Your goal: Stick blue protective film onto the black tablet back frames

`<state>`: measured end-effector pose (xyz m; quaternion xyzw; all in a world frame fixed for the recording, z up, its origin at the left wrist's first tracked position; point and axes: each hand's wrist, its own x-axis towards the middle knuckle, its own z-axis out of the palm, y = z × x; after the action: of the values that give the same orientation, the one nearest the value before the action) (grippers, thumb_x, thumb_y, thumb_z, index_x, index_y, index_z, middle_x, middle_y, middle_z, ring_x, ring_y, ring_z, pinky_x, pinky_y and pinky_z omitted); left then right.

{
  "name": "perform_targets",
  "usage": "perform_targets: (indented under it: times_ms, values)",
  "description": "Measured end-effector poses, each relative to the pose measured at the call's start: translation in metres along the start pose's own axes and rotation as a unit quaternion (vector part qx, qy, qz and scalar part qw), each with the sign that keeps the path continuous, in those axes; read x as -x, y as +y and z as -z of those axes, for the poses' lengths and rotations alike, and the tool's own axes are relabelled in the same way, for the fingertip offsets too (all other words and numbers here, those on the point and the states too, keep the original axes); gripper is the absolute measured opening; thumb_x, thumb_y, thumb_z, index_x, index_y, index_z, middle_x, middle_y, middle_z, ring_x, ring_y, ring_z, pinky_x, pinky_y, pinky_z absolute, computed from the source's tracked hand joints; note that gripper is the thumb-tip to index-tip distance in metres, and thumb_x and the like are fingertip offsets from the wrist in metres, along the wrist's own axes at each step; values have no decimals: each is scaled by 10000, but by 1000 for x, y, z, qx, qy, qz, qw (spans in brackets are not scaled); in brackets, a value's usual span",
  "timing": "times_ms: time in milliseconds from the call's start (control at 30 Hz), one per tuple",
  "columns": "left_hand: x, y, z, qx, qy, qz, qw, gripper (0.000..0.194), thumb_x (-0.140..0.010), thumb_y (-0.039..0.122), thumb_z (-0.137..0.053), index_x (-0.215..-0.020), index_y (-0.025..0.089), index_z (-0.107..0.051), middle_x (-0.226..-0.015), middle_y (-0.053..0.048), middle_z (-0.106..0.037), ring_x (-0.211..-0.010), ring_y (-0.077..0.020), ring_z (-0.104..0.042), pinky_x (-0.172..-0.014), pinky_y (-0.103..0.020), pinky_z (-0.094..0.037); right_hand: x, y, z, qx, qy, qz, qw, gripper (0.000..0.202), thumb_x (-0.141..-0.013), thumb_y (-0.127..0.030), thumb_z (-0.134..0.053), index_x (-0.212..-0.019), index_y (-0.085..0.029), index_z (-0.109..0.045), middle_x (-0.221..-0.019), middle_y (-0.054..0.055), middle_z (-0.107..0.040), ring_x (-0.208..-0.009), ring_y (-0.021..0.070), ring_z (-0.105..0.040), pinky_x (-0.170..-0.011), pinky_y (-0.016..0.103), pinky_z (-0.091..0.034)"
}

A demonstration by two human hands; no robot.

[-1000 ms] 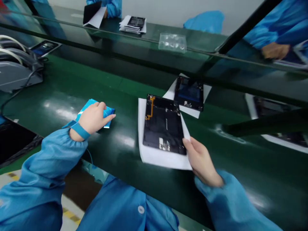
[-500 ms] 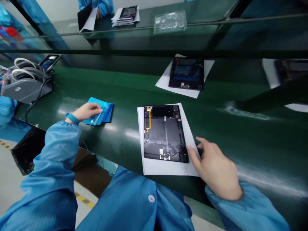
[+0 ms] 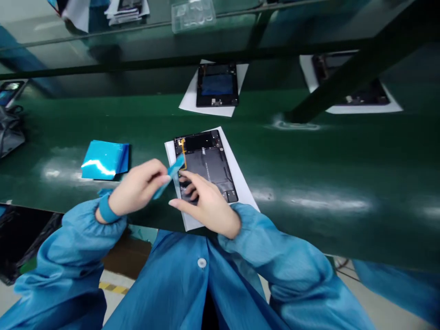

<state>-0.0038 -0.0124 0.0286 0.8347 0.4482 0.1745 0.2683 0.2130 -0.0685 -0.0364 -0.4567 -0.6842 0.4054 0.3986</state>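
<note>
My left hand (image 3: 139, 185) pinches a thin blue film sheet (image 3: 176, 166), held edge-on just left of an opened tablet (image 3: 209, 160). The tablet lies flat on white paper (image 3: 242, 183), with an orange ribbon cable (image 3: 184, 151) along its left side. Over the tablet's lower left corner is my right hand (image 3: 202, 197), thumb and fingers apart, facing the film. Whether its fingertips touch the tablet is hard to tell. A stack of shiny blue film sheets (image 3: 101, 160) sits on the green bench to the left.
Behind, a second opened tablet (image 3: 217, 85) rests on paper, and another tablet (image 3: 357, 87) lies further right, partly behind a dark slanted post (image 3: 330, 87). A clear plastic tray (image 3: 193, 16) is on the raised shelf. A grey device (image 3: 10, 130) stands at the left edge.
My left hand has left the stack with one blue film sheet and moved right. My right hand has come leftward from the paper's right edge over the tablet. The camera view has shifted right.
</note>
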Motion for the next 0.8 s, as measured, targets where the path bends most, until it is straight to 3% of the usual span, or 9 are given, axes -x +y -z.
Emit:
perform_targets:
  times_ms: [67,167,367,500,567,700,767,800]
  values:
    - [-10,11,-22,84,-59,-46,994,210,-1008,330,-549,-845,199,-578,-782,17,-595,-696,-109,-542,-654,-230,-448,-1,0,-5,-41,-3,-35,999,490,-863,-514,-790,-1193,-187,-633,-1045,76,-734,-796,177,-697,-740,354,-616]
    - [-21,11,-40,160,-97,-69,980,221,-1004,318,-553,-819,198,-569,-766,19,-592,-693,-105,-537,-652,-226,-452,4,2,-1,-92,16,-77,993,368,-869,-500,-785,-1019,-190,-655,-829,25,-715,-709,164,-693,-687,317,-601]
    - [-25,5,-47,203,-105,-65,971,277,-1006,384,-555,-800,201,-526,-731,27,-523,-661,-104,-471,-622,-244,-420,16,11,5,-166,40,-87,981,301,-897,-476,-748,-1016,-202,-710,-768,5,-745,-674,158,-718,-675,306,-610]
    - [-22,4,-47,196,-76,-66,975,390,-1035,512,-505,-796,204,-511,-738,29,-506,-659,-102,-464,-634,-259,-425,18,18,1,-175,104,-132,970,285,-904,-457,-731,-826,-188,-679,-647,8,-706,-587,154,-689,-623,297,-584]
    - [-23,-2,-40,167,-30,-54,984,444,-1034,585,-485,-795,212,-501,-744,25,-501,-671,-109,-468,-642,-275,-430,16,22,7,-159,170,-138,963,289,-884,-459,-743,-802,-194,-659,-635,7,-696,-579,155,-683,-606,297,-578]
    - [-35,-36,-5,45,158,-19,986,484,-1019,655,-496,-802,222,-484,-719,32,-471,-658,-98,-426,-616,-283,-391,14,25,33,-88,383,-121,912,237,-863,-421,-758,-886,-211,-651,-691,2,-693,-614,162,-687,-629,315,-585]
    - [-42,-58,17,7,233,-47,971,536,-974,709,-552,-787,212,-481,-667,54,-440,-610,-70,-385,-570,-263,-339,21,19,37,-82,403,-135,901,214,-886,-418,-739,-877,-228,-642,-675,0,-676,-594,161,-673,-612,321,-587]
    - [-44,-67,28,0,255,-59,965,589,-928,760,-583,-763,206,-468,-640,65,-417,-587,-57,-359,-551,-255,-310,27,13,32,-102,357,-146,917,212,-896,-423,-734,-860,-237,-639,-653,-4,-667,-566,159,-661,-581,318,-585]
